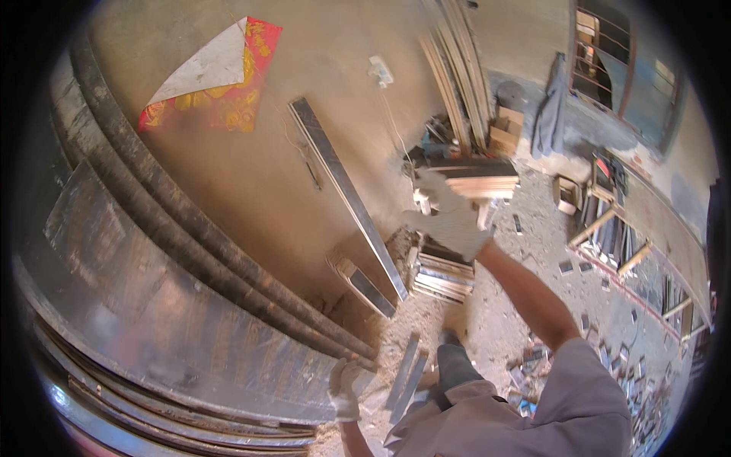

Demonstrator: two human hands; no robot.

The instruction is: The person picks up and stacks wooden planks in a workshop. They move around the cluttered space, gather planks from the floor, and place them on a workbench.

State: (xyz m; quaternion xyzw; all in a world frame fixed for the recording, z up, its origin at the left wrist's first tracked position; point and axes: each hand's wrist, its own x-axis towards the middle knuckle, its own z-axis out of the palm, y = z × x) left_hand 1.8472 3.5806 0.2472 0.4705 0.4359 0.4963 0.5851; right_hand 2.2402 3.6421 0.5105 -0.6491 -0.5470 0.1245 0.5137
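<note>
In the head view, at lower centre, the gloved left hand (345, 390) touches a dark panel (194, 335) spanning the lower left; whether it grips, I cannot tell. Right of centre, the blurred right hand (451, 218) is spread wide near stacked boards (442, 279).

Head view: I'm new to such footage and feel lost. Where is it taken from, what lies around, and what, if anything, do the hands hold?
There's no machine: one person wears a camera on the head, looking down. Its fisheye lens bends straight edges. The pale-gloved left hand touches the end of a large dark sheet; its exact grip is unclear. The right hand, also gloved, is stretched out near a stack of wood strips; blur hides whether it holds anything. Scraps lie on the dusty floor, and a long strip leans against the wall.
</note>
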